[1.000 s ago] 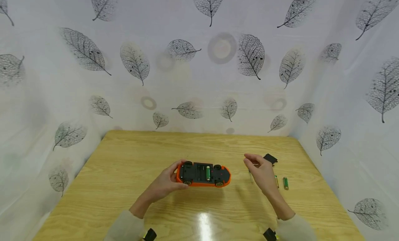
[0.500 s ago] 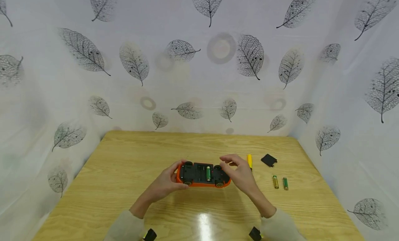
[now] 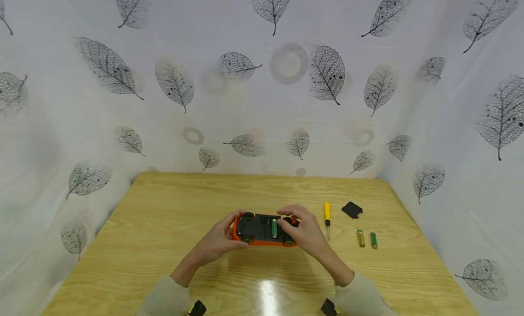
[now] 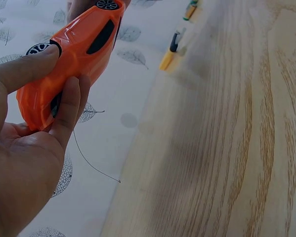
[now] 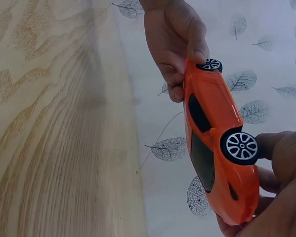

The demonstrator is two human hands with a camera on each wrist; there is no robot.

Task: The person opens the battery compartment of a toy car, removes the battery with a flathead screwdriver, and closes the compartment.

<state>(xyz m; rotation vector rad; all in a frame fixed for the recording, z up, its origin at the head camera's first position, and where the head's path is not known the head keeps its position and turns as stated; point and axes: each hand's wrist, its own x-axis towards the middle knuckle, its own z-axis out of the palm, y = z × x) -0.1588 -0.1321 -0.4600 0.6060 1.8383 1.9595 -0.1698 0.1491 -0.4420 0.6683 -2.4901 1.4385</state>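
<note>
An orange toy car (image 3: 251, 229) is held upside down above the table, its black underside facing up in the head view. A green battery (image 3: 274, 228) sits crosswise in the uncovered compartment. My left hand (image 3: 219, 236) grips the car's left end, with the thumb and fingers on opposite sides. At the other end my right hand (image 3: 304, 232) holds the car, its thumb over the underside close to the battery. In the right wrist view, fingers of the right hand (image 5: 286, 182) curl around that end beside a wheel (image 5: 240, 146).
A yellow-handled screwdriver (image 3: 327, 213) lies on the wooden table (image 3: 184, 198) right of the car. Farther right are a black battery cover (image 3: 352, 210), a gold battery (image 3: 360, 238) and a green battery (image 3: 374, 240). A leaf-print curtain (image 3: 254, 107) encloses the back and sides.
My right hand has moved left from beside the screwdriver to the car's right end and now holds it. The screwdriver is left on the table. My left hand has kept its grip.
</note>
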